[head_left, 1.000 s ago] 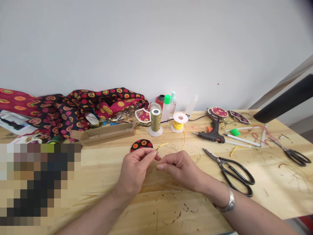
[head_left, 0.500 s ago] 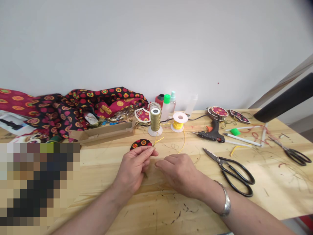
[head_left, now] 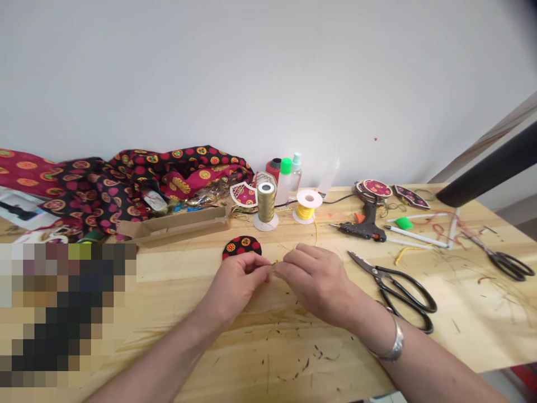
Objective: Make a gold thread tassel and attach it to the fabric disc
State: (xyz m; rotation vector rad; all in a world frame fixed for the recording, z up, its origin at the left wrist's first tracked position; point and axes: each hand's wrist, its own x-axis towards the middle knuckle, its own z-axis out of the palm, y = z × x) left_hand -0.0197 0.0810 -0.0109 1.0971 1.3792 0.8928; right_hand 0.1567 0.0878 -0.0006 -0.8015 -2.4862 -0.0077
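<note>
My left hand [head_left: 237, 282] is closed, thumb and forefinger pinching the end of a yellow cord [head_left: 275, 262]. Fingertip to fingertip with it, my right hand [head_left: 316, 282] is also closed on that cord, and only a short knotted-looking bit shows between them. A round black disc [head_left: 242, 246] with red and orange flower print lies just behind my left fingers, its lower edge hidden. Behind my right hand a strand runs up to a white spool of yellow cord [head_left: 305, 214]. Beside that spool stands a cone of gold thread [head_left: 266, 204].
Black-handled scissors [head_left: 405, 294] lie right of my right hand, and a black glue gun [head_left: 364, 228] behind them. A second pair of scissors [head_left: 505, 263] is at far right. An open cardboard box [head_left: 176, 226] and patterned fabric [head_left: 168, 173] occupy the back left, bottles [head_left: 284, 182] the back middle.
My right hand has moved up and left to meet my left fingertips at the cord. The cord end that stuck up above my left hand is now between both hands, and more of the disc shows.
</note>
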